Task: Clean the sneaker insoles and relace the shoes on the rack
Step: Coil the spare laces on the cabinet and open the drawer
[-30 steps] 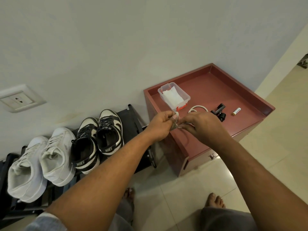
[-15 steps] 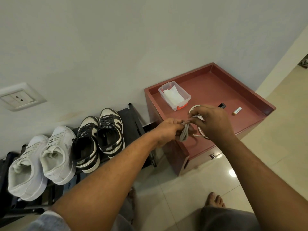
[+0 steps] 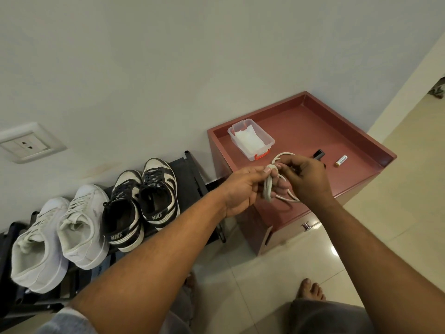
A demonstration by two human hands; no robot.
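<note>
Grip: left hand [image 3: 243, 189] and right hand [image 3: 307, 182] both pinch a white lace [image 3: 268, 190], fingers curled.
Lace: bunched in loops above the cabinet [image 3: 337, 131], at its near edge, right of the shoes [image 3: 156, 189].
Risk: loops may knot if pulled tight.

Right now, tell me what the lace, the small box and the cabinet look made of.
The lace: woven fabric, probably cotton or polyester; matte off-white, limp, loops freely. The small box: clear plastic; see-through walls, orange clip. The cabinet: likely painted or laminated wood board; even reddish-brown, dull sheen, sharp square rim.
</note>
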